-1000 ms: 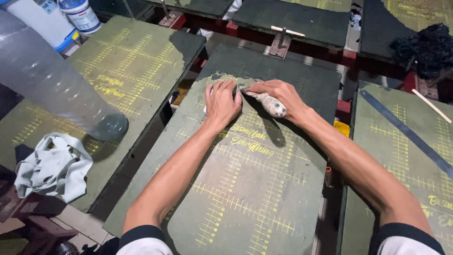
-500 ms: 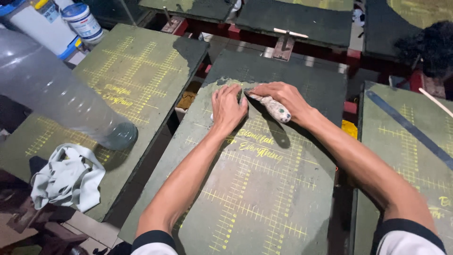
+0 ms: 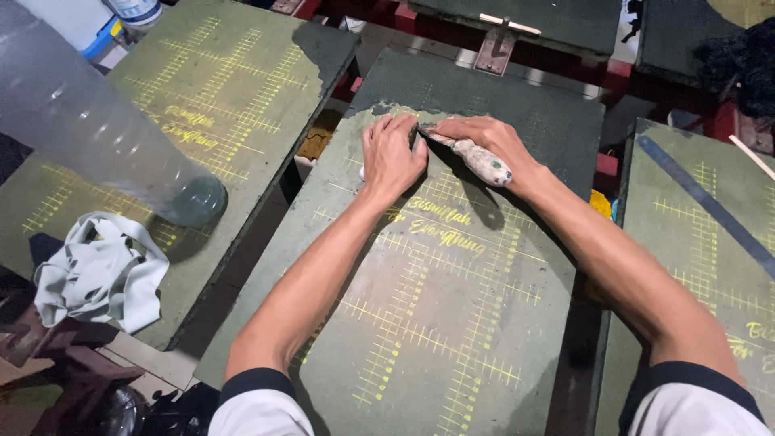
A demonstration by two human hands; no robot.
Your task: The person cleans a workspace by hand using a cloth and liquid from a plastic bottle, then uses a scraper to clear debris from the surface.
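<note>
Indoors, green gridded board [image 3: 452,323] (workshop), left hand [image 3: 391,157] flat, right hand [image 3: 492,145] gripping scraper [image 3: 476,160]

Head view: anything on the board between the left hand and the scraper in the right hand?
Nothing. In the head view the left hand lies right beside the scraper held by the right hand.

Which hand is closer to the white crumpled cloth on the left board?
Left. The left hand presses flat on the middle board, on the side towards the white cloth. The right hand, gripping a paint-stained tool, lies farther from it.
</note>
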